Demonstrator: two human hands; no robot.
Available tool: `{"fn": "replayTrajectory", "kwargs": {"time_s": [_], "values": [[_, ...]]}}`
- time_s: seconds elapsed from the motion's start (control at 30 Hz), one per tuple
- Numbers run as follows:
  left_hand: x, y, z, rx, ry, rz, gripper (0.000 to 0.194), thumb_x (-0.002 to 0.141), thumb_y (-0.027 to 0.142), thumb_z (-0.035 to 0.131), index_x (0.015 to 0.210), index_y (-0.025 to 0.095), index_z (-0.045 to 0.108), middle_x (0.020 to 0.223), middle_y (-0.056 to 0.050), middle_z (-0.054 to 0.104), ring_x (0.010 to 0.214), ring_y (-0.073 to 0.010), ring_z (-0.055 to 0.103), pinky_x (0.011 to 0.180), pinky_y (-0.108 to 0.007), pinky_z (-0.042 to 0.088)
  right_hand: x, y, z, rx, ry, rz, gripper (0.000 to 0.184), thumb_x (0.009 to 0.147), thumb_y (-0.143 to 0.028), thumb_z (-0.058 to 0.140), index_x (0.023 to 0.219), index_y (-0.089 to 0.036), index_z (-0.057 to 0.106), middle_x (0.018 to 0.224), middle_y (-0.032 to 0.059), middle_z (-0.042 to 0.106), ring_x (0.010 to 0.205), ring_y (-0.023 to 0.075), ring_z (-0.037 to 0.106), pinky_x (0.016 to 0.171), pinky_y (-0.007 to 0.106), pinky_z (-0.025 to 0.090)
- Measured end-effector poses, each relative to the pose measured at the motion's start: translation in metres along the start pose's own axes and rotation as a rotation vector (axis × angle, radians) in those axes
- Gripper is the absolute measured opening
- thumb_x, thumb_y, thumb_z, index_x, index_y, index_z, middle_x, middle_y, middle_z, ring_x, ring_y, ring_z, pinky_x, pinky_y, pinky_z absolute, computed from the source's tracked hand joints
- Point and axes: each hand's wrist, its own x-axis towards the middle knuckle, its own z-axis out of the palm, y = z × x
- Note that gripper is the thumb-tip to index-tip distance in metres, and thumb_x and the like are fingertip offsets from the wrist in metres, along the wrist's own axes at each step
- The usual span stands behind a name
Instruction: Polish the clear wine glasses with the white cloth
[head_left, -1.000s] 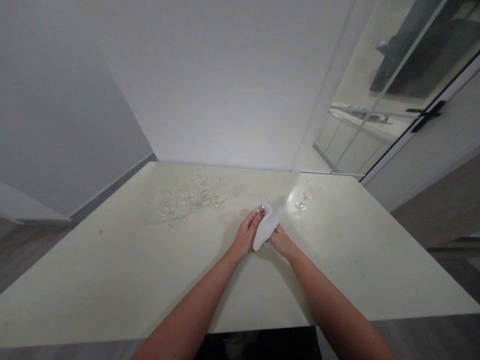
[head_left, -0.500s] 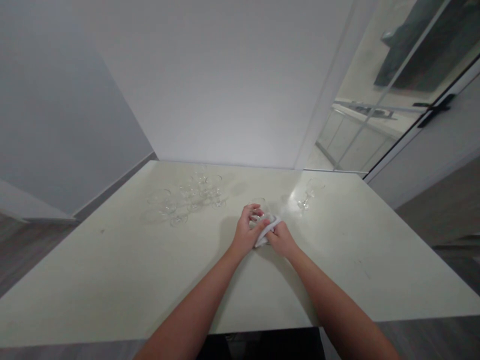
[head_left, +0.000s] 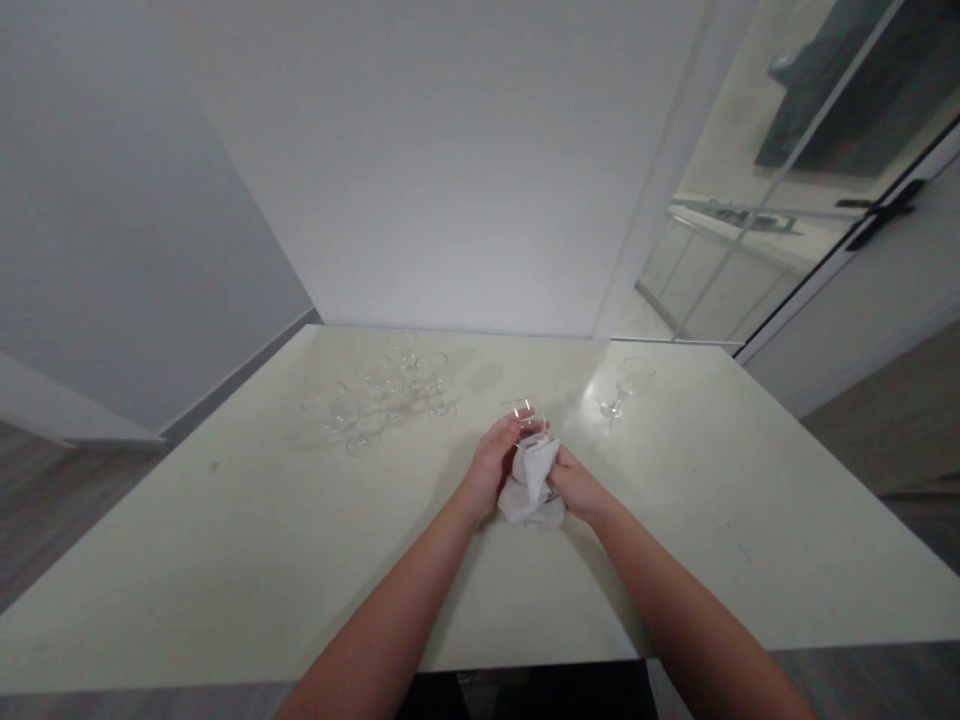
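The left hand [head_left: 491, 462] clasps the wine glass [head_left: 523, 411] by its bowl, rim toward the worktop's [head_left: 247, 560] far edge, the right hand [head_left: 580, 486] clamped on the white cloth [head_left: 531, 490] nearer the body.

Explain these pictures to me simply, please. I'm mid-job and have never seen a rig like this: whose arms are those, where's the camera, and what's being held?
There is no machine here: the arms belong to a person working bare-handed. One camera, worn on the head, takes every picture, looking forward and down.

The pale table fills the lower part. Toward its far left stands a cluster of clear stemmed glasses; they overlap too much to count safely. A single stemmed glass stands apart on the right.

In the middle, the left hand holds a clear glass by its bowl. The right hand grips a white cloth against that glass. The cloth hides the glass's lower part and some of the right fingers.
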Motion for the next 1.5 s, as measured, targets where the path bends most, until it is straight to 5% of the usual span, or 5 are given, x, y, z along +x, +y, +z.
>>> {"fn": "replayTrajectory", "kwargs": {"time_s": [0.2,0.57,1.03,1.2,1.5], "values": [[0.006,-0.005,-0.002,0.126,0.218,0.110,0.052,0.065,0.042,0.077,0.104,0.016,0.055,0.095,-0.007,0.067,0.080,-0.0161,0.063,0.076,-0.028,0.049,0.006,-0.004,0.003,-0.199,-0.073,-0.128,0.017,0.080,-0.022,0.054,0.089,-0.017,0.067,0.073,-0.0026,0.063,0.066,0.0114,0.053,0.065,0.022,0.043],[-0.006,-0.001,0.002,-0.171,-0.042,0.034,0.059,0.061,0.057,0.075,0.101,0.016,0.061,0.094,-0.008,0.067,0.071,-0.0165,0.061,0.067,-0.027,0.047,-0.007,0.012,-0.004,0.325,-0.092,0.168,0.032,0.056,-0.039,0.081,0.073,-0.018,0.065,0.067,0.0021,0.062,0.061,0.0135,0.054,0.058,0.026,0.045],[0.003,-0.002,0.002,0.141,0.216,0.397,0.050,0.066,0.033,0.081,0.103,0.018,0.051,0.097,-0.007,0.066,0.077,-0.0129,0.063,0.072,-0.025,0.050,0.005,0.001,-0.011,-0.780,0.113,-0.378,0.023,0.080,-0.018,0.047,0.094,-0.014,0.065,0.094,0.0088,0.068,0.090,0.0212,0.060,0.084,0.032,0.044],[0.004,-0.002,-0.002,0.151,0.335,0.424,0.050,0.068,0.033,0.079,0.105,0.018,0.050,0.101,-0.009,0.066,0.081,-0.0144,0.064,0.069,-0.025,0.052,0.008,0.005,-0.008,-0.779,0.246,-0.515,0.033,0.081,-0.019,0.049,0.110,-0.014,0.061,0.115,0.0135,0.063,0.110,0.0239,0.054,0.099,0.038,0.038],[0.001,0.002,-0.007,0.172,0.296,0.533,0.053,0.066,0.027,0.082,0.107,0.021,0.050,0.108,-0.009,0.063,0.090,-0.0169,0.064,0.072,-0.027,0.053,0.015,0.010,-0.006,-0.012,0.178,0.071,0.037,0.079,-0.047,0.058,0.101,-0.017,0.065,0.097,0.0065,0.069,0.092,0.0206,0.063,0.086,0.034,0.047]]}}
